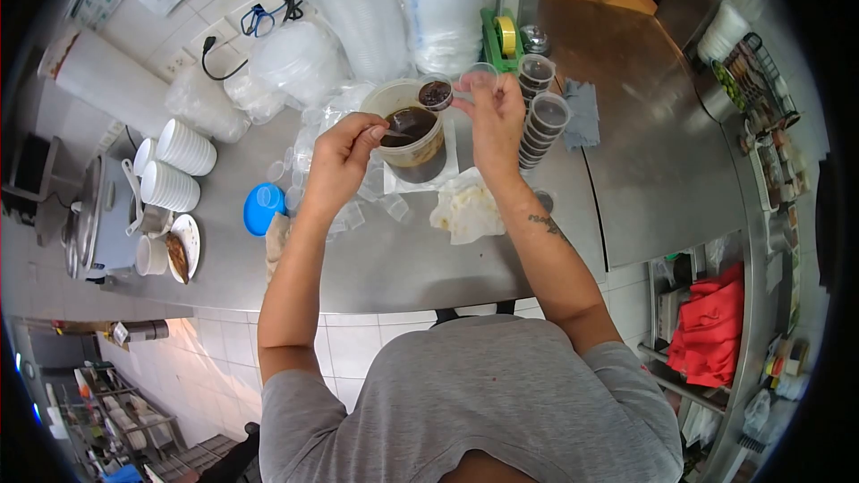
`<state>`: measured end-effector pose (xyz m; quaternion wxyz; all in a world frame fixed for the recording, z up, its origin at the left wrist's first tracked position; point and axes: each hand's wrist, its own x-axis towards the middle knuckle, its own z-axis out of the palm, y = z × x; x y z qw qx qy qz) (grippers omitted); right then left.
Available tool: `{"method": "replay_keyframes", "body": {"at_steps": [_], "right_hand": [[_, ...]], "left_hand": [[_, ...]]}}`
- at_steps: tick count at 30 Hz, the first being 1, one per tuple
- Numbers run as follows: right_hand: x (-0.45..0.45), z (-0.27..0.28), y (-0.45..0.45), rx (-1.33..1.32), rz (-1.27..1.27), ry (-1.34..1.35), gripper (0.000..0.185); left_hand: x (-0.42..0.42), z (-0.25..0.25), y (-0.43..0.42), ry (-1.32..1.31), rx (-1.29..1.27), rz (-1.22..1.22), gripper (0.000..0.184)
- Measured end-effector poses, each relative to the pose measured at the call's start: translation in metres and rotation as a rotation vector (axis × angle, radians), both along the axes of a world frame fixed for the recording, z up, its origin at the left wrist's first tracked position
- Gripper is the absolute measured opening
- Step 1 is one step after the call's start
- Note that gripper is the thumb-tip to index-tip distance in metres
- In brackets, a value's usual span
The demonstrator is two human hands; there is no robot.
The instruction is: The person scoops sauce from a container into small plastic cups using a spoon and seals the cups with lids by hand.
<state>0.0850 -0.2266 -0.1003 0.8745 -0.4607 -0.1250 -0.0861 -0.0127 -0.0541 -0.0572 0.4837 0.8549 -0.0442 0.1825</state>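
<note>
My left hand (343, 159) is closed in a pinch on the handle of a spoon (394, 133), whose far end is inside a large plastic tub (420, 154) of dark brown sauce (410, 122). Above the tub's right rim, my right hand (497, 125) grips a small clear cup (436, 95) filled with dark sauce. A clear round lid (479, 77) shows at the fingers of that same hand. Just right of it stand stacks of small lidded cups (544, 122) with dark contents. Loose clear cups (344, 215) lie left of the tub.
Crumpled, stained paper (468, 207) lies in front of the tub. A blue lid (265, 208) and stacked white bowls (170, 186) are at the left. Behind stand bagged plastic containers (353, 18) and a green tape dispenser (501, 36). A grey cloth (582, 114) lies right of the cups.
</note>
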Motion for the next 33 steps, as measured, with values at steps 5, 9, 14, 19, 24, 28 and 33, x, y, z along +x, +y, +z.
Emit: {"method": "replay_keyframes", "body": {"at_steps": [5,9,14,19,24,28,33], "right_hand": [[-0.001,0.0,-0.003,-0.038,-0.007,-0.023,0.011],[0.0,0.003,-0.002,-0.031,-0.035,-0.04,0.01],[0.001,0.005,0.0,-0.055,-0.038,-0.04,0.01],[0.0,0.002,0.006,-0.061,0.025,-0.004,0.01],[-0.003,0.007,0.015,-0.048,0.038,0.003,0.01],[-0.003,0.008,0.016,-0.034,0.043,0.004,0.011],[-0.006,0.01,0.011,0.044,0.068,0.116,0.01]], "left_hand": [[0.0,0.001,0.024,0.088,-0.416,0.277,0.018],[0.001,-0.003,0.046,0.057,-0.757,0.387,0.017],[-0.004,-0.002,0.072,0.04,-0.93,0.452,0.017],[-0.006,0.034,0.069,-0.138,-0.876,0.408,0.018],[0.001,0.058,0.029,-0.201,-0.605,0.33,0.018],[0.002,0.064,0.011,-0.201,-0.461,0.338,0.019],[0.008,0.05,0.032,-0.149,-0.726,0.329,0.017]]}}
